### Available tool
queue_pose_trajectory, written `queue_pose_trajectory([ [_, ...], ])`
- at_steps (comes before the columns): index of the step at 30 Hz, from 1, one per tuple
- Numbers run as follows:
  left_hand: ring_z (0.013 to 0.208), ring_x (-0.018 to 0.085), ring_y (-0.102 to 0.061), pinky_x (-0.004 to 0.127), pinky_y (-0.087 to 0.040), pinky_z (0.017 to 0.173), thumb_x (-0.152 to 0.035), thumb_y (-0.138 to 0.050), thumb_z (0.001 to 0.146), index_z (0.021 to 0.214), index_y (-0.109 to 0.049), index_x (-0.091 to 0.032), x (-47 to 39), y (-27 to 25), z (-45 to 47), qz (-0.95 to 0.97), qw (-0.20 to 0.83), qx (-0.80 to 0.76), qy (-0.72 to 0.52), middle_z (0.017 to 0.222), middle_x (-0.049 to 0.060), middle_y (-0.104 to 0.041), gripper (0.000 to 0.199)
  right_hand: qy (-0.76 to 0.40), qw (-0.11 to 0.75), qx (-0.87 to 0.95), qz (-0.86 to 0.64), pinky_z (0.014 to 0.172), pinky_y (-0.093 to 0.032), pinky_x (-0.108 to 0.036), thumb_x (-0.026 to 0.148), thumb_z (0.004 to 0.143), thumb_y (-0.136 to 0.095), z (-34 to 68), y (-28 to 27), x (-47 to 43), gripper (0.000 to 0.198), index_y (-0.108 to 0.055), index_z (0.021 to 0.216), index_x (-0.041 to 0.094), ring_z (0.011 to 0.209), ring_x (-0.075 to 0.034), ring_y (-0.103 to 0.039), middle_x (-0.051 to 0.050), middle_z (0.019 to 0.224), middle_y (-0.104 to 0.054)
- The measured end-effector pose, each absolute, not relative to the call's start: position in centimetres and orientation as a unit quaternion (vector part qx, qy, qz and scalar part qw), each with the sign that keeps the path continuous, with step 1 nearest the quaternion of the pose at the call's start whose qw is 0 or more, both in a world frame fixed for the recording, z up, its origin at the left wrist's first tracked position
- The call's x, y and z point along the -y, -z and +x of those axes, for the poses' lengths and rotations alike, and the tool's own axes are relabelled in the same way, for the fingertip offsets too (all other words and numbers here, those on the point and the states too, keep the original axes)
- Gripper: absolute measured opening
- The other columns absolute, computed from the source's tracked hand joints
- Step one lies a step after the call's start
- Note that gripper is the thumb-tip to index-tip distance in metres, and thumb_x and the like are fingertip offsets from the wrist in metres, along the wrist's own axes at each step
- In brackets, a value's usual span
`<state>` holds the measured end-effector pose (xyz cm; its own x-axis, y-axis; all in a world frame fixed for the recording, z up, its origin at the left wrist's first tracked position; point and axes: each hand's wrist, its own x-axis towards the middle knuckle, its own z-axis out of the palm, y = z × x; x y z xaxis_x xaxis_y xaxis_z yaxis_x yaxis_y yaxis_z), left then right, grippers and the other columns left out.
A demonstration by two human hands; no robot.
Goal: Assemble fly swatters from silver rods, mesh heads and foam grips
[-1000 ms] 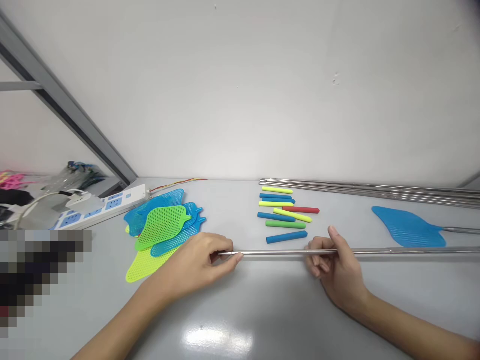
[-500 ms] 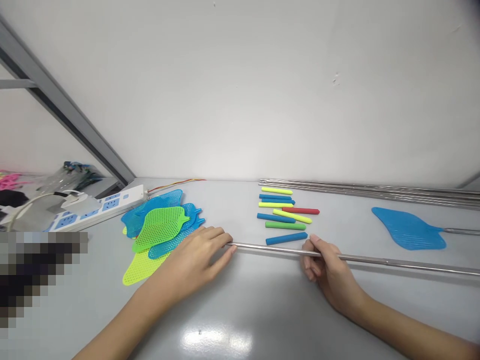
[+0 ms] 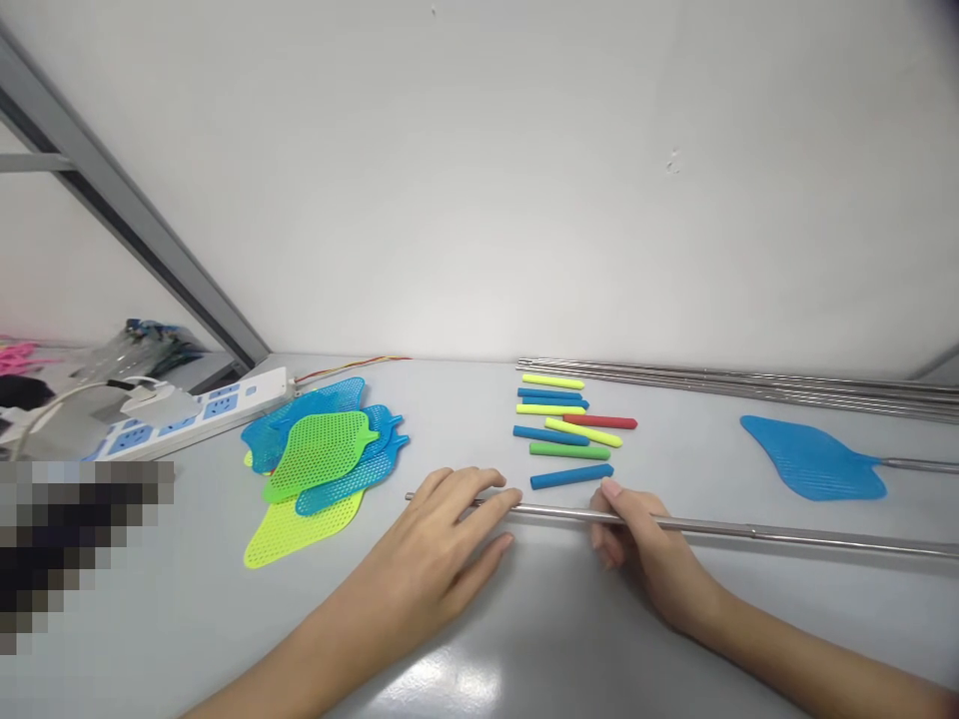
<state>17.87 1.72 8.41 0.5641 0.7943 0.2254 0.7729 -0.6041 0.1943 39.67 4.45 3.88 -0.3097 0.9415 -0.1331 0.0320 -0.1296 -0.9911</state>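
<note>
In the head view, I saw the metal rod (image 3: 704, 525) just nearer than the coloured tubes (image 3: 582, 432), the right hand (image 3: 659, 554) clasping it at their near right, the left hand (image 3: 448, 539), thumb and fingers apart, over it at their near left.

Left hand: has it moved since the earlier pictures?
Yes. Judged against the frontmost blue tube, which lies in place, the left hand has shifted to the right, its fingertips now closer to the tube's left end.
</note>
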Motion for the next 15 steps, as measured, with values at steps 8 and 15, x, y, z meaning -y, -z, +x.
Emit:
queue_pose_trajectory([
  [8,0.106,0.022,-0.042,0.037,-0.04,0.089,-0.023,-0.04,0.088,0.126,-0.039,-0.023,-1.41,-8.02,18.28,0.882,0.074,-0.444,-0.141,0.12,0.009,-0.044,0.038,-0.588,0.325,0.589,-0.449,0.051,-0.029,-0.024,0.049,0.087,-0.032,39.8,-3.91,-4.24,0.053,-0.051,0.05,0.016,0.048,-0.011,-0.038,0.003,0.043,-0.038],
  [15,0.105,0.021,-0.041,0.036,-0.039,0.088,-0.021,-0.039,0.089,0.125,-0.039,-0.023,-1.19,-7.9,18.54,0.883,0.095,-0.436,-0.144,0.118,0.007,-0.045,0.037,-0.584,0.286,0.628,-0.428,0.05,-0.03,-0.023,0.05,0.086,-0.034,39.9,-4.36,-4.01,0.051,-0.052,0.053,0.016,0.047,-0.011,-0.04,0.002,0.045,-0.041],
])
